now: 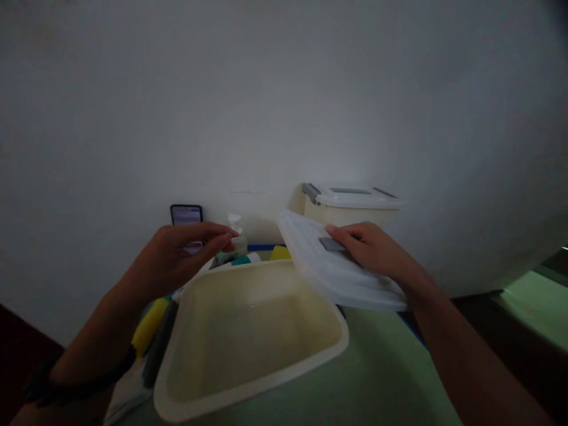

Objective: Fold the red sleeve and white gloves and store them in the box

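Note:
My right hand [368, 248] grips a white plastic lid [306, 254] by its grey handle piece, thumb on top. The lid is tilted over the right edge of a cream plastic bin [252, 331], whose inside shows no contents. Above the bin's far left corner is my left hand [186, 254], its thumb and forefinger brought together with nothing visible between them. Just behind its fingertips stands a pale container with a white top [235, 222].
A lidded cream box [350, 204] with grey latches stands against the white wall. A phone [186, 214] is propped at the wall. Yellow, teal and dark items lie left of and behind the bin, partly hidden. The green tabletop [377, 355] shows at the right.

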Motion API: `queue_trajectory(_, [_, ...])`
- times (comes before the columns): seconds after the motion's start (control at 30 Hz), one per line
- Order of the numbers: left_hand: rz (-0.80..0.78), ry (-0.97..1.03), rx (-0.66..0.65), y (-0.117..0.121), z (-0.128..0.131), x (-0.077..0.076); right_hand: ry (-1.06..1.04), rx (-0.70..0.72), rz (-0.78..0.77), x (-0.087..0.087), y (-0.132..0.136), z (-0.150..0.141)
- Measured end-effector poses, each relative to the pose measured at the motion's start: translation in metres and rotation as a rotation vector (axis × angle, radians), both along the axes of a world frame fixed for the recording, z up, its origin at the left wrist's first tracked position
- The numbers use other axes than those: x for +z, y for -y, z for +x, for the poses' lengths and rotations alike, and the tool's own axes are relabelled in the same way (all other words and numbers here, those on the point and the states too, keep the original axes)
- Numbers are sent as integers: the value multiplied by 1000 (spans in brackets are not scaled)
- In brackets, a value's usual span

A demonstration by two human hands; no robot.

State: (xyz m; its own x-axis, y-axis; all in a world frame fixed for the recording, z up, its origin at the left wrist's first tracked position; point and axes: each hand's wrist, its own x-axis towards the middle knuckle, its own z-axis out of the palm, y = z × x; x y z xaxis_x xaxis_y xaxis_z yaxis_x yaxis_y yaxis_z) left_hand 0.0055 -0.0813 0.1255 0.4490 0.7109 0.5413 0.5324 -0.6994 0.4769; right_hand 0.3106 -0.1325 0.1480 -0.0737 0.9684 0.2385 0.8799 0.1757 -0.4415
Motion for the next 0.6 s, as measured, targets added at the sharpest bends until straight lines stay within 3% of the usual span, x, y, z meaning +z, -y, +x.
queue_trajectory(0.17, [-195, -142, -108, -4, 0, -3, 96, -76, -42, -23, 13, 42])
queue_trajectory(0.37, [-390, -471, -62, -19, -5, -31, 185, -122, -143, -64, 24, 86])
queue_trajectory(0.47, [-456, -468, -137, -29, -8, -39, 227, -124, -214, -82, 25, 99])
queue_trajectory(0.6, [-510, -387, -125, -37, -16, -37, 261, -118, -306, -104, 22, 101])
